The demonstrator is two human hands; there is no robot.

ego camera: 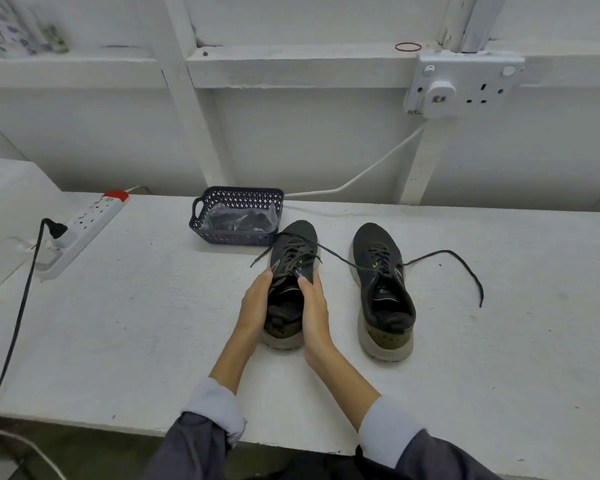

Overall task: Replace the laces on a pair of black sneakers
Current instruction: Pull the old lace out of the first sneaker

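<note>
Fingers of both hands clasped round the left sneaker, one hand on each flank. Left hand against the outer side, thumb tip up by the collar. Right hand against the inner side, fingertips reaching the tongue just below the top eyelets; cannot tell whether anything is pinched there.

Left sneaker sole-down on the white desk, toe pointing away, heel toward the person. Dark lace threaded through its eyelets and untied: one end trailing off to the left, the other stretching across the desk to the right sneaker.

Right sneaker near and roughly parallel, clear of both hands. Second lace arcing out to the right and ending on the desk.

Dark perforated basket just beside the left sneaker's toe, holding a clear bag of dark items. White power strip at the far left with a black plug in it. Wall socket above, with a red rubber band on the ledge beside it.
</note>
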